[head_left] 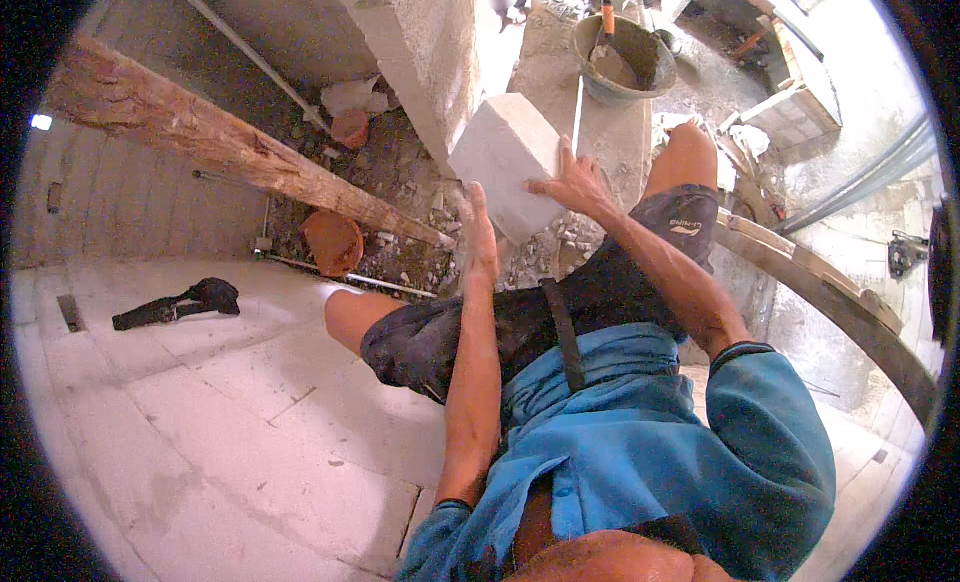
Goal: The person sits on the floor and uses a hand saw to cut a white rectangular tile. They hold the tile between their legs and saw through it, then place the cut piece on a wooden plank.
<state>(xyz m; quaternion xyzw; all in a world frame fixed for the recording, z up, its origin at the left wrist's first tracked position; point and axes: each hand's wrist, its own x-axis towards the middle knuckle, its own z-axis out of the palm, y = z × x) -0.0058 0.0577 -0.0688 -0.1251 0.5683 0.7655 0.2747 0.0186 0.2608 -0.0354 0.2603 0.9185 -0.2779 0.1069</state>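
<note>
A pale, dusty building block (508,147) is held tilted in front of me, between my two hands. My left hand (479,237) lies along its near left edge with the fingers pressed together and pointing away from me. On the right side, my right hand (577,185) grips the block, thumb on the near face and fingers at the far edge. Beyond the block stands a round bucket (598,85) of grey mortar. In it rests a trowel (608,20) with an orange handle.
A rough wooden pole (250,147) slants across the left. Below are rubble (400,252) and a reddish-brown round container (332,244). A black item (180,304) lies on the pale block surface (250,432) to my left. A curved beam (830,297) runs along the right.
</note>
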